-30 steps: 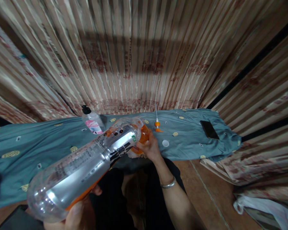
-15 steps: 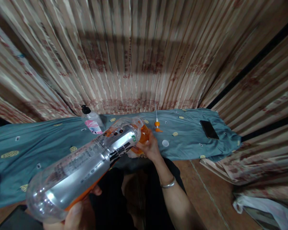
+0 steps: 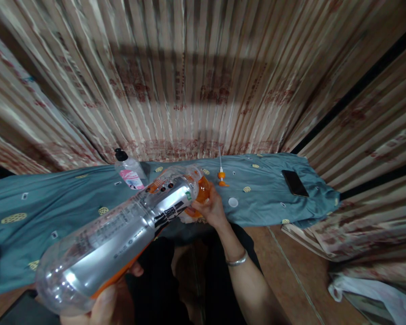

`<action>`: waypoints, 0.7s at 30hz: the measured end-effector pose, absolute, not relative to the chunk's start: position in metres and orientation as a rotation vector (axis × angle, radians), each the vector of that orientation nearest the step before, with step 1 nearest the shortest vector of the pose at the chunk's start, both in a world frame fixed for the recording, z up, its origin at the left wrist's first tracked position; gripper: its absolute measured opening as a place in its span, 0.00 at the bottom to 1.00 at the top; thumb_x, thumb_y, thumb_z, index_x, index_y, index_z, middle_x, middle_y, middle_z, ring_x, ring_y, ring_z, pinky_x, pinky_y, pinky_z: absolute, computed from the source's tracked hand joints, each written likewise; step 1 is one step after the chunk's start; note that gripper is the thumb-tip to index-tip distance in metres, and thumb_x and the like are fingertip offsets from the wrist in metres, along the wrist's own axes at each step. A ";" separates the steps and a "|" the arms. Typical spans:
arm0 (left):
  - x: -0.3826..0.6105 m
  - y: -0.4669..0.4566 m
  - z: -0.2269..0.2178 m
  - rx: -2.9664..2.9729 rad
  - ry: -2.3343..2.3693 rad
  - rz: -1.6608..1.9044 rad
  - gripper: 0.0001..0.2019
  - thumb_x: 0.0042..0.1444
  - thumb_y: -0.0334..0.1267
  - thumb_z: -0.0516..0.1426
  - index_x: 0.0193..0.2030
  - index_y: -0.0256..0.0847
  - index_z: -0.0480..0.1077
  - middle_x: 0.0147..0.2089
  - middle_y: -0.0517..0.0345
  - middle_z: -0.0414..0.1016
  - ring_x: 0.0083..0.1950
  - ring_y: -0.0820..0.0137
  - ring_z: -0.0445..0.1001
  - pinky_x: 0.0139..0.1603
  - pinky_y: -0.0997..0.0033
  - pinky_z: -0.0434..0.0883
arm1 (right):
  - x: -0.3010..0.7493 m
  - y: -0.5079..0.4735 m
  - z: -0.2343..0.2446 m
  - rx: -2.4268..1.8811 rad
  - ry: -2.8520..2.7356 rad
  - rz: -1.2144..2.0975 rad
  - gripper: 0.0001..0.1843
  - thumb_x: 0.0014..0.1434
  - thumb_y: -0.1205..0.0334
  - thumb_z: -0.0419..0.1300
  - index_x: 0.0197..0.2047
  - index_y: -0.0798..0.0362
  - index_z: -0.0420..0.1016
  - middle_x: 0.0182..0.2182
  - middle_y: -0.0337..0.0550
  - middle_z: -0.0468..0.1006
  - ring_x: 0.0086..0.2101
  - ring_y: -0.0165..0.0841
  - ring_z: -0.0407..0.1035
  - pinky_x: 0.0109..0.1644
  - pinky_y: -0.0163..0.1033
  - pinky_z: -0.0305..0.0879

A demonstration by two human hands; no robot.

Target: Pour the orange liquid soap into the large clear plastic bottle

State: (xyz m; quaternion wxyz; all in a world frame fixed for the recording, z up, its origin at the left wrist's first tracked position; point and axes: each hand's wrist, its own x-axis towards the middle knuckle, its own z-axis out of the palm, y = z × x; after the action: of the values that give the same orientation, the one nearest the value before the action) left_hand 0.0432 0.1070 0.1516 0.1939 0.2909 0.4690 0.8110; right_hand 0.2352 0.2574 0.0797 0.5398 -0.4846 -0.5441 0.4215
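Fingers (image 3: 104,299) of the left hand (image 3: 117,303) are wrapped around the base end of a large, clear plastic bottle with a silver and orange label (image 3: 131,239), which is held tilted, its neck pointed towards the right-hand fingers. By the fingers of the right hand (image 3: 212,208) a translucent orange plastic bottle (image 3: 203,189) is gripped, partly hidden behind that neck; whether the two bottles touch cannot be told. Just beyond the right fingers, an orange and white plastic pump top with a thin tube (image 3: 221,176) is laid on the teal cloth-covered desk (image 3: 262,210). To their right, a small white round disc (image 3: 233,202) is seen near, and a black rectangular phone (image 3: 295,183) well apart. Beyond the left fingers, a clear bottle with a black pump and pink label (image 3: 130,172) is placed.
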 end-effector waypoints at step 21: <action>0.043 0.109 0.150 0.790 1.316 2.308 0.30 0.40 0.46 0.79 0.53 0.47 0.85 0.43 0.55 0.83 0.31 0.64 0.73 0.21 0.67 0.70 | 0.235 0.258 0.079 -1.161 -1.289 1.011 0.40 0.48 0.49 0.80 0.62 0.49 0.76 0.53 0.51 0.91 0.53 0.50 0.87 0.59 0.51 0.85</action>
State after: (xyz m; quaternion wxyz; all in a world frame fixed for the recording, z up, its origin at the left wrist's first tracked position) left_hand 0.0435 0.1088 0.1498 0.1837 0.2800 0.4666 0.8186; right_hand 0.2355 0.2581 0.0789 0.5371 -0.4878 -0.5415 0.4247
